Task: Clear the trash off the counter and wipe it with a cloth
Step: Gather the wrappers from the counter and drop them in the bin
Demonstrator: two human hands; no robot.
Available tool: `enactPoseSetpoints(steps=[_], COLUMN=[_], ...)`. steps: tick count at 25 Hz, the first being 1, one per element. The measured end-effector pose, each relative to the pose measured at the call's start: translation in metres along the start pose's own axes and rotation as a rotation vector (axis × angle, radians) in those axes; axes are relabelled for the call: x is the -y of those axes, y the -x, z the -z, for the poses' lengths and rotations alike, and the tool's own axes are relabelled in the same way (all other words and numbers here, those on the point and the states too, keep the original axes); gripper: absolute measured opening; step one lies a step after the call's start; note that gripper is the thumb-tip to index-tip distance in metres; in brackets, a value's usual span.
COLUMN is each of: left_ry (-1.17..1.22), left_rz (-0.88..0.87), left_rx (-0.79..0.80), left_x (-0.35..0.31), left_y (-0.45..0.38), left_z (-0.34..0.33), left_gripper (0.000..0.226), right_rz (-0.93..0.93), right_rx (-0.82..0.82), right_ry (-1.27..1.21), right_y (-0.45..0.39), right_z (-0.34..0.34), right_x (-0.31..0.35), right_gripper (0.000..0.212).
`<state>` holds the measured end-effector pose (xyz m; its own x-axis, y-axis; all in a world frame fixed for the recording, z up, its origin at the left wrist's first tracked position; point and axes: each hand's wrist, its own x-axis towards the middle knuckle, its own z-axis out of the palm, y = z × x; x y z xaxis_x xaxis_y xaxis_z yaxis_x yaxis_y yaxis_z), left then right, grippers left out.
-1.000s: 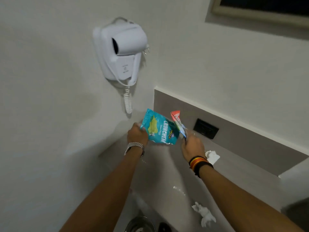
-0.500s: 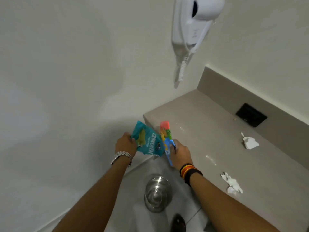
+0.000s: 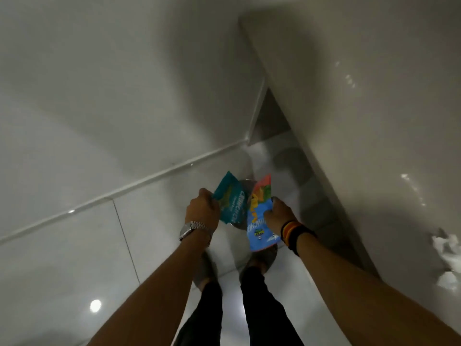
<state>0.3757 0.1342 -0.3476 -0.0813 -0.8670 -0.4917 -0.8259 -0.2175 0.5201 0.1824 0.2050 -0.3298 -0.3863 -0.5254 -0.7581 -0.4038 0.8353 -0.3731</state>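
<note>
My left hand [image 3: 203, 208], with a metal watch on the wrist, grips a teal snack packet [image 3: 230, 199]. My right hand [image 3: 278, 214], with dark and striped wristbands, grips a blue snack packet [image 3: 259, 226] with a red and green top. Both packets hang over a round steel bin [image 3: 243, 187] on the floor; the packets hide most of it. The grey counter [image 3: 361, 126] runs along the right. A crumpled white tissue [image 3: 446, 250] lies on it near the right edge, and small white crumbs [image 3: 409, 181] lie farther up.
A white tiled wall [image 3: 124, 108] fills the left, meeting the glossy floor [image 3: 154, 240] at a pale skirting line. My legs in black trousers [image 3: 257, 295] stand close to the counter's front. A dark recess [image 3: 270, 118] sits under the counter's far end.
My view has tilted down from the counter and wall-mounted dryer to the floor. Both hands have carried the packets off the counter's end and down over the steel bin.
</note>
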Motion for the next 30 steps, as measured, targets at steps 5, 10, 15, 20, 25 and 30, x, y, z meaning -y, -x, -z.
enactPoseSetpoints(steps=[5, 10, 15, 20, 25, 30], left_ry=[0.114, 0.074, -0.168, -0.4, -0.567, -0.691], left_rz=[-0.004, -0.077, -0.247, -0.556, -0.851, -1.163], left_rx=[0.043, 0.102, 0.156, 0.047, -0.066, -0.099], left_x=[0.023, 0.041, 0.043, 0.007, -0.089, -0.192], left_y=[-0.024, -0.029, -0.017, 0.012, 0.058, 0.08], left_z=[-0.095, -0.132, -0.094, -0.003, 0.123, 0.182], left_gripper=[0.01, 0.018, 0.042, 0.065, 0.067, 0.067], right_rz=[-0.138, -0.153, 0.128, 0.507, 0.637, 0.461], right_rx=[0.038, -0.009, -0.2, -0.322, -0.617, -0.834], right_ry=[-0.009, 0.043, 0.241, 0.534, 0.526, 0.427], right_y=[-0.075, -0.109, -0.063, 0.031, 0.152, 0.205], right_z=[-0.045, -0.066, -0.05, -0.028, 0.029, 0.111], right_x=[-0.039, -0.042, -0.028, 0.015, 0.08, 0.097], right_gripper=[0.046, 0.05, 0.049, 0.087, 0.08, 0.081])
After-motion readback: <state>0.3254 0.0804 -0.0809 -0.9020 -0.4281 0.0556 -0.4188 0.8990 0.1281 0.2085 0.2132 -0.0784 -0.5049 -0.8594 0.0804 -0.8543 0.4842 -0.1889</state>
